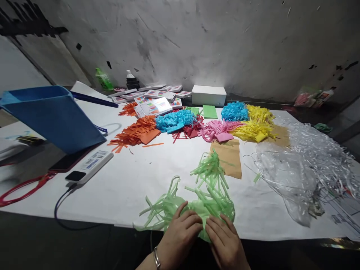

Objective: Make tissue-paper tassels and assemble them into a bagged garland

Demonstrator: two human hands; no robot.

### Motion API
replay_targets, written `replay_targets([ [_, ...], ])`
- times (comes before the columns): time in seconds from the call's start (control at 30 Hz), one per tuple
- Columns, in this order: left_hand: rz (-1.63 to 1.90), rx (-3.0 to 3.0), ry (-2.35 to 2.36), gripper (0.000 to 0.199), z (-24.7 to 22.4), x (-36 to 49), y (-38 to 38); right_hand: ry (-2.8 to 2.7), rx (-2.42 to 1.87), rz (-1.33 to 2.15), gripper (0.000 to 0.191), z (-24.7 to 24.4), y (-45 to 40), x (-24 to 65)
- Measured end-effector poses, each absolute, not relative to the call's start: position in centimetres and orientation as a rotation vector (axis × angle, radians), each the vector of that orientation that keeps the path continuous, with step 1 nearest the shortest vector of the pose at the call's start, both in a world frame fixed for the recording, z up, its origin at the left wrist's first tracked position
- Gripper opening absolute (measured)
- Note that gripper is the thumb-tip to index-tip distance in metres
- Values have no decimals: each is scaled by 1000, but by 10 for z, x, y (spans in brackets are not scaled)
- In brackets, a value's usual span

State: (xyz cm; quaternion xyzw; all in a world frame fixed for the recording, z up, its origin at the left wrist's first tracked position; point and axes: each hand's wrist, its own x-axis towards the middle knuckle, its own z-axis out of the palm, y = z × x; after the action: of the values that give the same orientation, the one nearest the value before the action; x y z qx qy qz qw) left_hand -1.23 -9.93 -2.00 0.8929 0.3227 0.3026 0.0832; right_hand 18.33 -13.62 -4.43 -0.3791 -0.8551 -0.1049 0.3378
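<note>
Light green fringed tissue paper (222, 204) lies bunched at the table's front edge, its strips spreading left and right. My left hand (182, 234), with a silver bracelet at the wrist, presses its bent fingers on the paper's middle. Beside it, my right hand (225, 240) has its fingers together on the same paper. The fingertips of both hands nearly meet, and both thumbs are partly hidden. Another green fringed bunch (210, 165) sits just behind, touching a brown paper piece (232, 159).
Orange (137, 131), blue (176, 120), pink (219, 129) and yellow (254, 129) fringed bunches line the back. A blue bin (53, 116), a white power bank (90, 167) and red cable (25, 191) are left. Clear plastic (289, 172) covers the right. A white box (208, 95) stands behind.
</note>
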Motion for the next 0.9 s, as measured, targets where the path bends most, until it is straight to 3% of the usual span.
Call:
replay_targets([
  [0.07, 923, 2634, 942, 24, -27, -10, -98, -2266, -1051, -290, 31, -45, -138, 189],
  [0.17, 888, 2627, 895, 22, -26, -19, -100, -2226, -1311, -401, 50, -52, -140, 197],
  [0.33, 920, 2574, 935, 24, -22, -21, -105, -1680, -1796, -609, 39, -50, -140, 209],
  [0.47, 947, 2554, 959, 22, -26, -15, -105, -1910, -1440, -533, 37, -28, -143, 199],
  [0.6, 906, 2571, 946, 21, -26, -19, -102, -2247, -1042, -201, 25, -19, -140, 183],
  [0.8, 752, 2548, 1047, 19, -14, -38, -89, -1991, -1299, 98, 16, -25, -136, 185],
  [0.9, 704, 2510, 1188, 23, -13, -36, -78, -1869, -1457, 93, 23, -30, -130, 179],
])
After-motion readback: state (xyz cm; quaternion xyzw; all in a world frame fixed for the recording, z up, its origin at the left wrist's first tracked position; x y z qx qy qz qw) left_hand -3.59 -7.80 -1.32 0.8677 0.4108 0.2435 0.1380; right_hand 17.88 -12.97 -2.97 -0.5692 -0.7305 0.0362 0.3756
